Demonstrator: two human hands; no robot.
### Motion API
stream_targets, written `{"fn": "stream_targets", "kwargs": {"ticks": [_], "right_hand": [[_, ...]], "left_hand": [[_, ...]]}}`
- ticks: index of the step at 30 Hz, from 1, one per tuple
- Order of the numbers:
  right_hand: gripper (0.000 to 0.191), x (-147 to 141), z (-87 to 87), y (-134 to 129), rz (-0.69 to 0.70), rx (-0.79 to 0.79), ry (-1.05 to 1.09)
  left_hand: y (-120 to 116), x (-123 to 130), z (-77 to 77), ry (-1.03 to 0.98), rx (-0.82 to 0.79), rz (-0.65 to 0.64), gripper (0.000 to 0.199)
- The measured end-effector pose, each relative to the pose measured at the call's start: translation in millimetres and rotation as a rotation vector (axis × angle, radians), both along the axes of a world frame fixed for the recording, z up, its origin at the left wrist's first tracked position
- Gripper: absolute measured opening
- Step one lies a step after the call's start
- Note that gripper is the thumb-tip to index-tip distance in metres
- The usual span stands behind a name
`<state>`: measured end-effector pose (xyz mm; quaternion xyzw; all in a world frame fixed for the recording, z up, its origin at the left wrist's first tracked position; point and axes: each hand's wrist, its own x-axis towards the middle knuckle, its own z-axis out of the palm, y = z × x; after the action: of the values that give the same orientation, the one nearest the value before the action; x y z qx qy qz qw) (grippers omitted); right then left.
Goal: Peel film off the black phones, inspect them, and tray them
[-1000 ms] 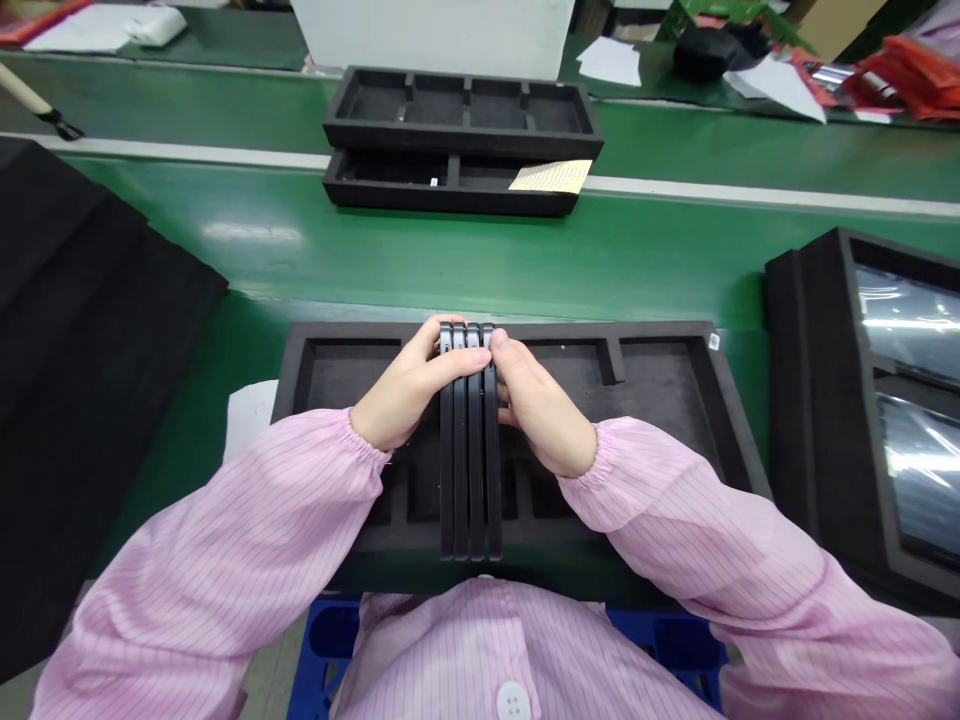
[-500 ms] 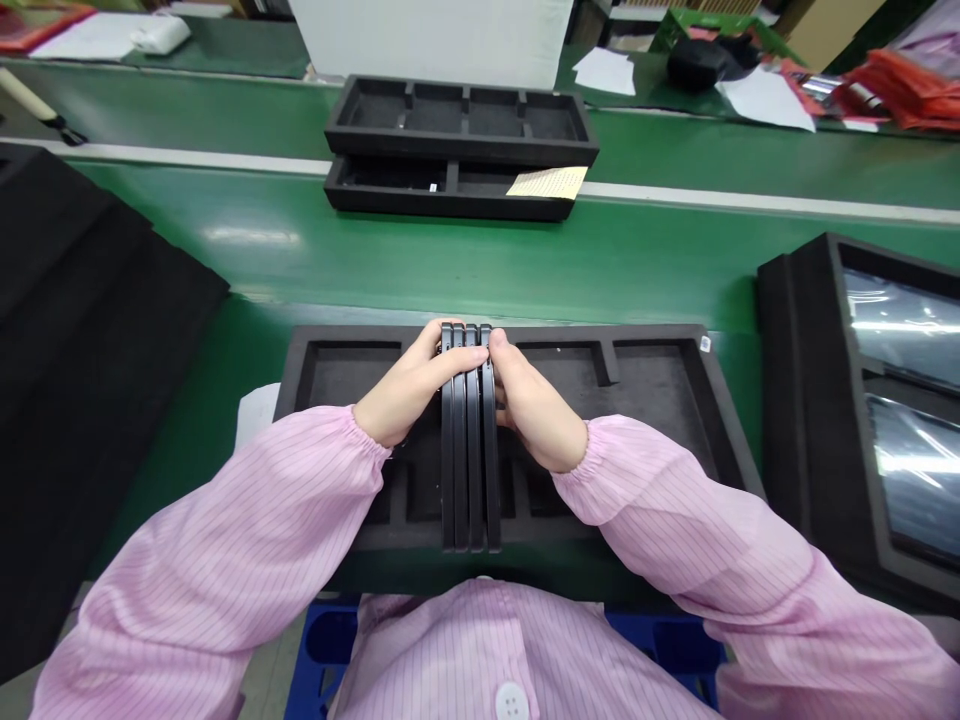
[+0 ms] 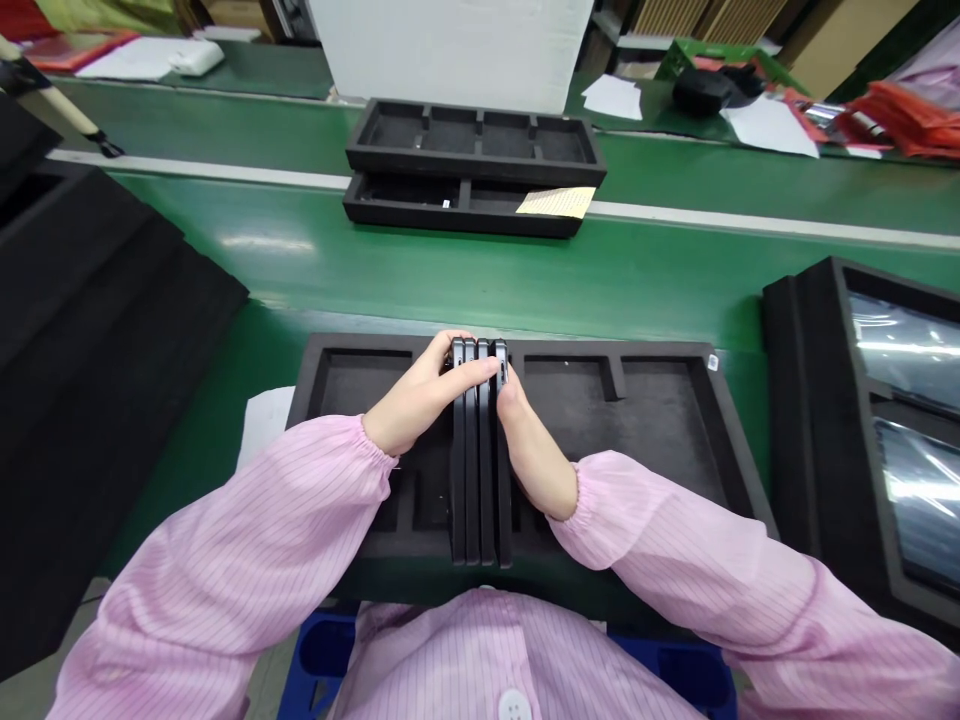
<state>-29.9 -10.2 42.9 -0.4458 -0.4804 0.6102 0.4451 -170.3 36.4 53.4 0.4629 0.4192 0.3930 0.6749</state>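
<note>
Several slim black slabs, like tablets seen edge-on (image 3: 472, 470), stand side by side on their edges over the middle of a black foam tray (image 3: 667, 420). My left hand (image 3: 420, 395) is closed round them from the left, its thumb lying across their top edges. From the right, my right hand (image 3: 532, 440) presses on the outermost slab, fingers mostly hidden behind it. A narrow gap separates that right-hand slab from the others. The tray has shallow compartments, and the slabs and hands cover its centre.
Two stacked foam trays (image 3: 472, 160) with a yellow paper (image 3: 556, 203) lie ahead on the green surface (image 3: 675, 270). At the left rises a stack of black foam trays (image 3: 90, 380). Foam trays holding glossy screens (image 3: 919, 490) stand on the right. A white board (image 3: 450, 50) stands behind.
My right hand has slid down and its thumb has dropped along the right-hand slab. The left hand keeps its grip. The whole view has shifted slightly.
</note>
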Motion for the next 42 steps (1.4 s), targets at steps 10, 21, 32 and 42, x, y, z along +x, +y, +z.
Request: {"fn": "stream_targets", "kwargs": {"ticks": [10,21,32,42], "right_hand": [[0.120,9,19.7,0,0.196,-0.059,-0.120],[0.075,7,9.8,0,0.112,-0.031,-0.087],[0.147,22,31.3,1,0.499,-0.097,-0.291],[0.138,9,28.4,0,0.186,-0.098,-0.227]], "left_hand": [[-1,-3,3.9,-0.005,-0.005,-0.014,0.034],[-2,-1,4.6,0.021,-0.013,0.007,0.040],[-2,0,8.3,-0.010,-0.060,0.027,0.036],[-6,2,10.0,-0.055,-0.031,-0.030,0.031]]}}
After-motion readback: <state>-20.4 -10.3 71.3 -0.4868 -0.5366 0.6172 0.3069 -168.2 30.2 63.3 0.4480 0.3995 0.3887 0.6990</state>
